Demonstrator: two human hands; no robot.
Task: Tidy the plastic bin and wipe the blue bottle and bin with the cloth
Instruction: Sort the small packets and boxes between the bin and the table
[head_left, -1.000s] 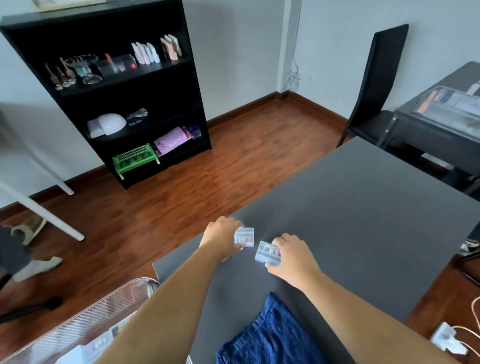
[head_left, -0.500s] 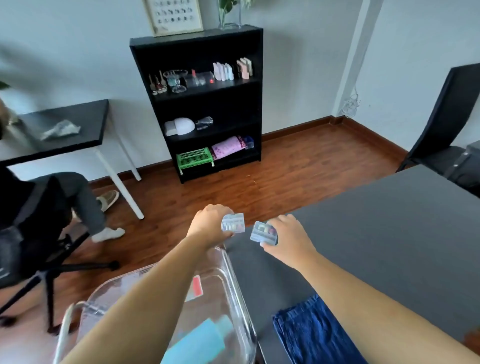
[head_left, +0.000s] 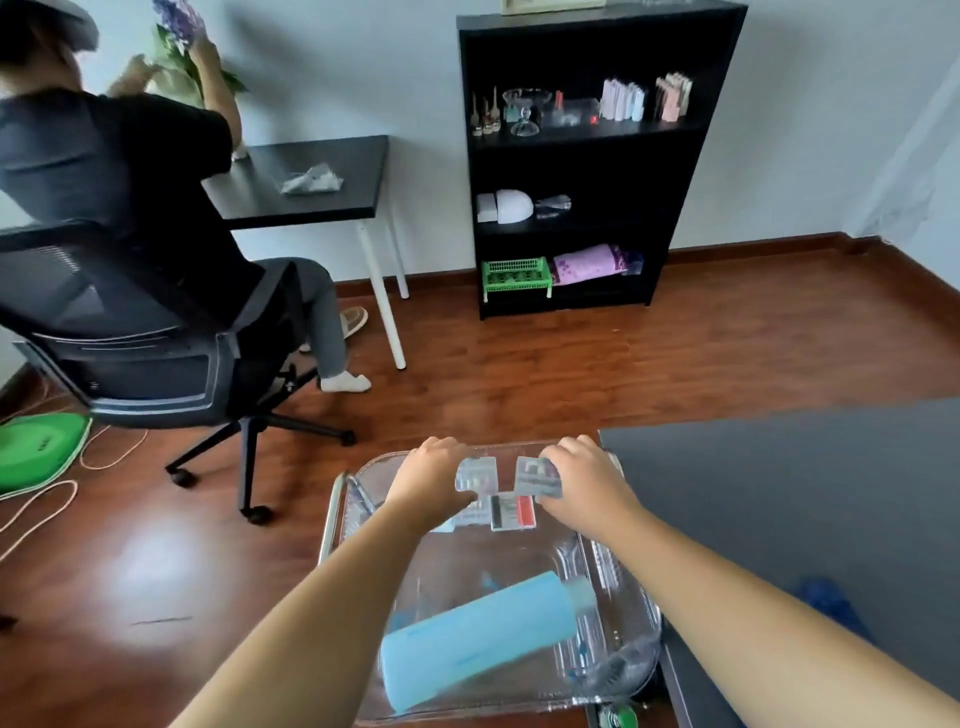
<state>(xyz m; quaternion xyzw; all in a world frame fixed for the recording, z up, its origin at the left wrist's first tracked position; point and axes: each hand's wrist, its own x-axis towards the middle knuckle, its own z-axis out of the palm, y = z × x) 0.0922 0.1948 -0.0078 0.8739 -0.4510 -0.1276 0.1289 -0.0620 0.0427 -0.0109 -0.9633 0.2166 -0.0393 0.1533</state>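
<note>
- Both hands are over the far end of the plastic bin (head_left: 608, 571), which stands just beside the left edge of the grey tabletop (head_left: 805, 493). What the bin rests on cannot be made out.
- The left hand (head_left: 434, 480) has its fingers curled round the left clear case (head_left: 476, 474). The right hand (head_left: 589, 483) pinches the right clear case (head_left: 538, 476) in the same way. The two cases are side by side, close together and above the bin floor.
- More small cases (head_left: 511, 512) already lie at that far end, directly under the two being held.
- The blue bottle (head_left: 483, 629) lies on its side in the near half of the bin, cap toward the tabletop side.
- The blue cloth (head_left: 828, 597) lies on the tabletop to the right, well apart from both hands.
- Judgement: this is the tidying step, and neither bottle nor bin appears to have been wiped yet.
- Recommended handling: lower both cases until they bear on the bin floor before letting go, flat and square against those already there. Dropping hard cases on hard plastic would likely make them bounce or skid out of line.
- Keep the row at the far end so the bottle can be lifted out freely.
</note>
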